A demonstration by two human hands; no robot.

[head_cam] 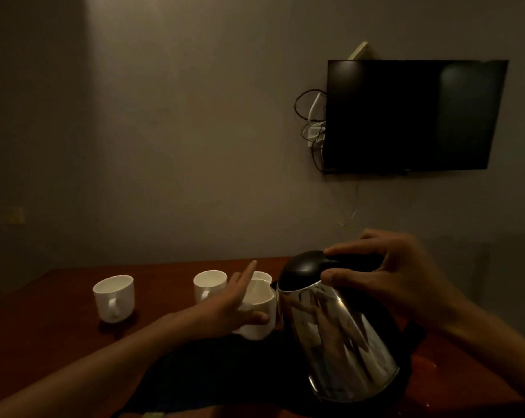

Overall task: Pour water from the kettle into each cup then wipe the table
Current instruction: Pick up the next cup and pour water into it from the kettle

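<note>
My right hand [385, 276] grips the black handle of a steel kettle [339, 336], which is lifted and tilted left, its spout against the rim of a white cup [259, 309]. My left hand [234, 306] holds that cup, thumb across its front and index finger pointing up. Another white cup [262, 276] stands just behind it, mostly hidden. A third white cup [210, 283] stands to the left of those, and one more white cup [115, 298] stands further left, handle toward me. All are on a dark wooden table [59, 321].
A dark cloth [225, 372] lies on the table under the held cup and kettle. Something wet glistens on the table [421, 369] at the right. A black television [412, 116] with hanging cables is mounted on the wall behind.
</note>
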